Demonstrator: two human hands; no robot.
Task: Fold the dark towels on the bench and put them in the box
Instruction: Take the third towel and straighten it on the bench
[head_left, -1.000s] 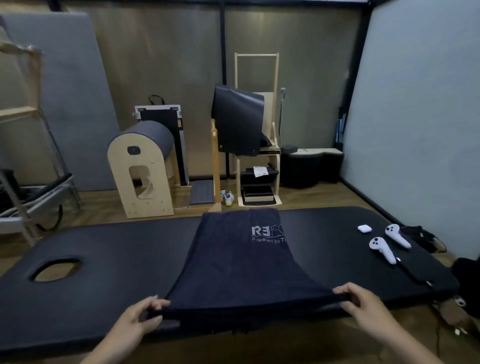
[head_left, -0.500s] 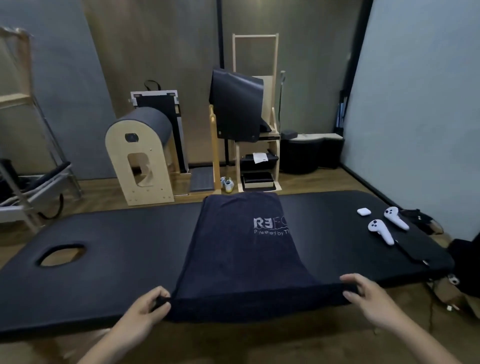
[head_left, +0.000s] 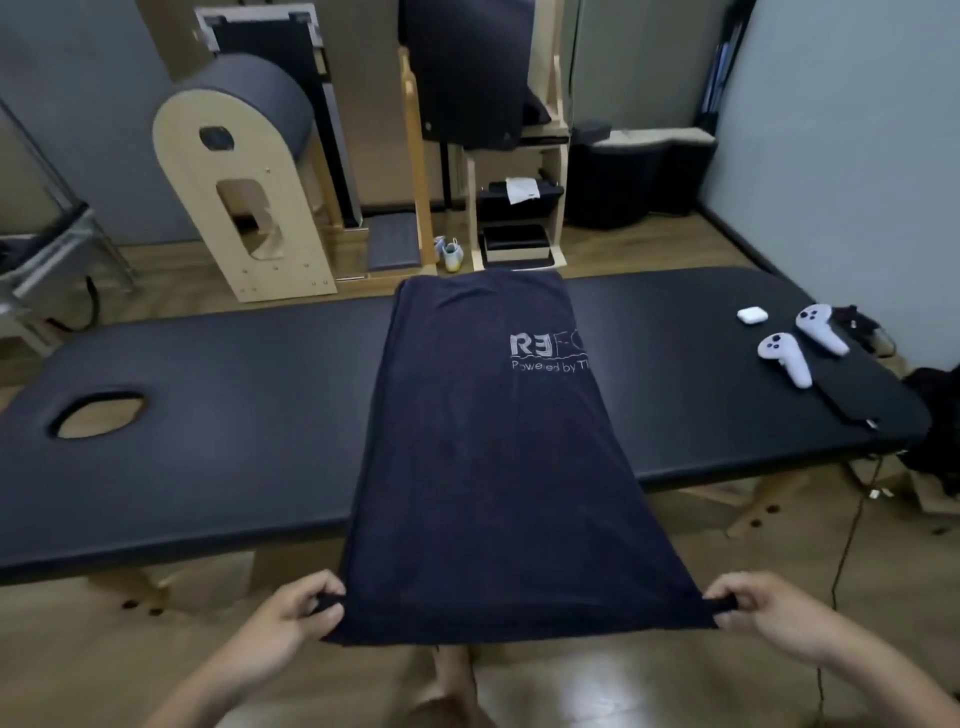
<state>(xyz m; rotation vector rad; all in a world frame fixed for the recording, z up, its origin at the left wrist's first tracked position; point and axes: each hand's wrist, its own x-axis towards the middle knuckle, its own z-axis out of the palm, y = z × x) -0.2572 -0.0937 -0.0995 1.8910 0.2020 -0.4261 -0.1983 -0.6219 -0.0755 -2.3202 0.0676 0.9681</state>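
Observation:
A dark navy towel (head_left: 488, 457) with pale lettering lies across the middle of the black padded bench (head_left: 218, 415). Its near end is pulled off the bench edge and stretched flat in the air toward me. My left hand (head_left: 293, 618) pinches the near left corner. The near right corner is pinched by my right hand (head_left: 763, 613). The towel's far end reaches the bench's back edge. No box shows in this view.
On the bench's right end lie two white controllers (head_left: 784, 358), a small white case (head_left: 751, 315) and a flat black strap (head_left: 852, 405). A face hole (head_left: 98, 415) opens at the left end. Wooden exercise gear (head_left: 244, 171) stands behind on the wooden floor.
Both hands have drawn the towel's near edge back off the bench toward me, so it now spans the gap over the floor. The view has tilted downward.

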